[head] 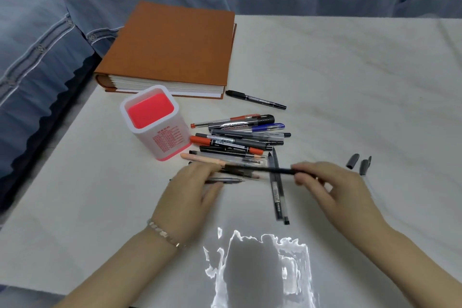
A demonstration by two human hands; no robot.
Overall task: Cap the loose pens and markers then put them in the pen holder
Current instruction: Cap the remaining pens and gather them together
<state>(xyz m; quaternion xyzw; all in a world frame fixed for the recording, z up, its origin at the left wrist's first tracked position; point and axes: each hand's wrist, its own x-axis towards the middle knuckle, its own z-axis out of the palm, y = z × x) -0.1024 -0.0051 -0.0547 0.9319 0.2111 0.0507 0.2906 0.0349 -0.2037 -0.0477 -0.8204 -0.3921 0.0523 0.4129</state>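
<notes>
Fingertips of the right hand point(332, 187) are pinched shut on one end of a slim black pen point(265, 170), which reaches across towards the left hand point(192, 187); that hand's fingers are curled around its other end and, it seems, a grey metal-tipped pen point(225, 179) under the thumb, though blur hides the exact contact. Judging from this, a cap is being pushed home, so the smart play is to keep the barrel straight between both hands and press along its length until it seats, not at an angle. Just beyond the left knuckles lies the jumble of loose pens point(240, 137): smooth plastic barrels, some clear, some black, a peach one, red and blue ends. Below the right fingertips two dark pens point(277, 187) lie on the table. Out past the right hand, two small grey caps point(358, 162) sit apart from the pile. Further beyond the left fingers stands the pen holder point(175, 140), white, rounded-square, glossy, pink inside, nothing in it yet. A lone black marker point(256, 99) lies beyond the pile, beside a thick orange cloth-covered book point(172, 47), all on a pale marbled table point(350, 82).
</notes>
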